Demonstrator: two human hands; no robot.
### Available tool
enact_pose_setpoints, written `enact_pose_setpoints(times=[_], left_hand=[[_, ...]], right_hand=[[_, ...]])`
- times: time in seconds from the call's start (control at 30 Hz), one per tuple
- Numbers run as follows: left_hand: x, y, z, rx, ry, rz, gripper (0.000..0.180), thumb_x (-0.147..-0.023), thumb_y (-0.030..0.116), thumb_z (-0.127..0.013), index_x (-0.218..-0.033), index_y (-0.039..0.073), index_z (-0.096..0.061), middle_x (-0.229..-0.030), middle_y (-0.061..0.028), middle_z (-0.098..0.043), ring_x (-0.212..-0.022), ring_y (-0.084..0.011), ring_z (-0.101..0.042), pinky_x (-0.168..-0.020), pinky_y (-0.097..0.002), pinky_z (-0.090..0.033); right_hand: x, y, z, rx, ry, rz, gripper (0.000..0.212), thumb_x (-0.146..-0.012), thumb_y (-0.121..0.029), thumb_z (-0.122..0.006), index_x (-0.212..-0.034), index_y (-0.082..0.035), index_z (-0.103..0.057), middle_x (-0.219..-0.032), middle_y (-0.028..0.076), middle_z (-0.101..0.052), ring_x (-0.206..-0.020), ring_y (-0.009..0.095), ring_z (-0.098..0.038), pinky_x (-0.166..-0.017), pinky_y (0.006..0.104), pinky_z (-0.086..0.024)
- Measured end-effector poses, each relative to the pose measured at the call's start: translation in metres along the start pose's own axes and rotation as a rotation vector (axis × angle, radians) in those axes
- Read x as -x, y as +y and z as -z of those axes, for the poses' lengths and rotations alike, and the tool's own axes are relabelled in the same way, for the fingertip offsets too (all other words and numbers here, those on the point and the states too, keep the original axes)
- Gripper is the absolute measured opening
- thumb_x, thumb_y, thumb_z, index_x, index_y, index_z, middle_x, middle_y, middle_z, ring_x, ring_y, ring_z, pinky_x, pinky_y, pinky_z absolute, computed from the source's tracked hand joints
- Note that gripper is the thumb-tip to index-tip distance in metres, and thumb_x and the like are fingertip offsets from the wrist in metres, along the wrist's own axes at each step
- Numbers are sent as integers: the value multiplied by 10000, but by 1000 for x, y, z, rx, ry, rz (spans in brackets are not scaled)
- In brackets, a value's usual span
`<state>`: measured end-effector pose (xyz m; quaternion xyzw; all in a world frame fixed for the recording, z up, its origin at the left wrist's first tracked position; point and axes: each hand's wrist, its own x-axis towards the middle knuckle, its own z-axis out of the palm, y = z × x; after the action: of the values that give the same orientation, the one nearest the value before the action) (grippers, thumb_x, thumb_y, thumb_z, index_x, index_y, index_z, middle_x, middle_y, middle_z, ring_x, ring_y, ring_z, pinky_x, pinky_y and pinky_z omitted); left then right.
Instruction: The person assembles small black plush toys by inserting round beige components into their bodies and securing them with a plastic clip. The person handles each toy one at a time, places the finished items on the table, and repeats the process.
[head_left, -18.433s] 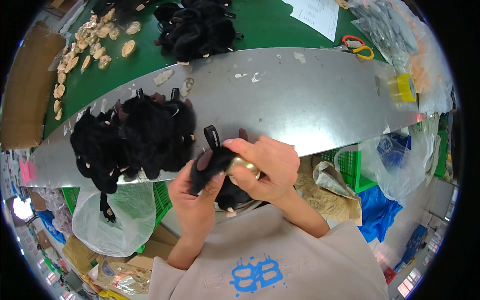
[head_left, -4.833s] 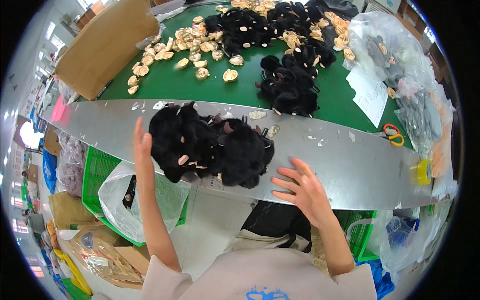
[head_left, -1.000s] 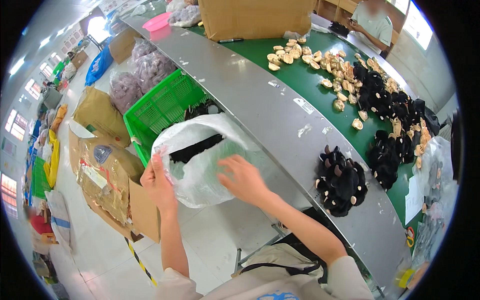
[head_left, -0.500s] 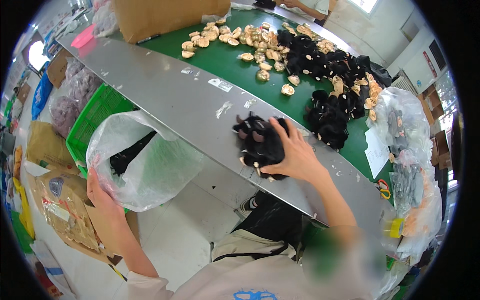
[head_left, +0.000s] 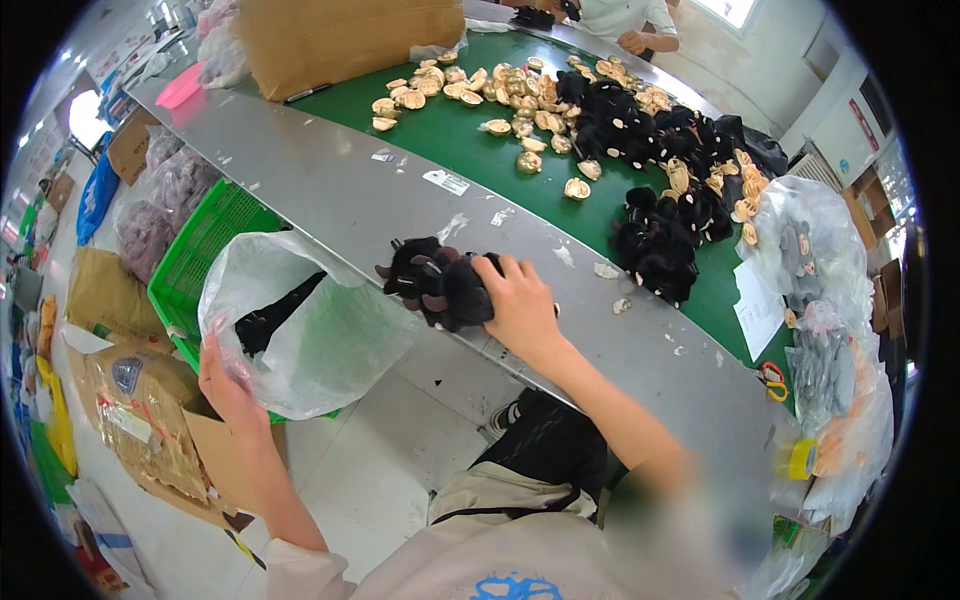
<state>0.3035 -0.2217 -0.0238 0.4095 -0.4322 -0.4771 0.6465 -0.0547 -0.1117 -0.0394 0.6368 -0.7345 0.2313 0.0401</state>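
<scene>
With my left hand I hold the near-left rim of a clear plastic bag, its mouth spread wide. One long black plush piece shows inside the bag. My right hand is closed around a bunch of black plush toys with brown ear-like parts. This bunch is over the metal table edge, to the right of the bag's mouth. My palm and fingers hide part of it.
A green crate stands behind the bag. On the green tabletop lie beige-and-gold shell pieces and a heap of black plush toys. Scissors lie at the right, a cardboard box at the back. Across the table sits another person.
My right hand has moved left along the metal edge, bringing the black plush toys closer to the bag. My left hand still holds the bag's rim.
</scene>
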Motion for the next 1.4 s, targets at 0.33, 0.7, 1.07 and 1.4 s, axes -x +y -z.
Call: enact_pose_setpoints(times=[0.33,0.7,1.07,1.4], left_hand=[[-1,7,-5,-12,93,48,363,-1021,245,-492,-1214,-21,-647,-1195,-78,-633,-1031,-145,-539,-892,-270,-393],[1,14,-13,33,116,111,311,-1020,252,-525,-1181,41,-686,-676,123,-508,-465,35,-268,-405,-180,-160],[-21,21,-6,-41,34,21,332,-1024,253,-533,-1180,-5,-670,-983,4,-664,-800,-45,-551,-689,-193,-429],[-32,35,37,-476,172,-47,419,-977,310,-609,-1250,-8,-598,-1039,-35,-651,-878,-118,-575,-812,-269,-466]], right_hand=[[-16,4,60,-895,67,-530,348,-752,-64,-752,-1062,22,-622,-836,87,-687,-761,151,-657,-715,319,-540],[-52,-39,29,-750,-638,-321,425,-716,-207,-752,-1082,-9,-665,-941,105,-704,-850,213,-664,-802,335,-519],[-118,-187,-138,-694,-198,110,822,-748,-362,-780,-1392,-16,-405,-1318,315,-475,-1181,433,-521,-987,436,-454],[-13,-31,19,-730,-153,134,184,-884,-115,-637,-1058,-56,-638,-967,104,-634,-875,237,-663,-748,322,-529]])
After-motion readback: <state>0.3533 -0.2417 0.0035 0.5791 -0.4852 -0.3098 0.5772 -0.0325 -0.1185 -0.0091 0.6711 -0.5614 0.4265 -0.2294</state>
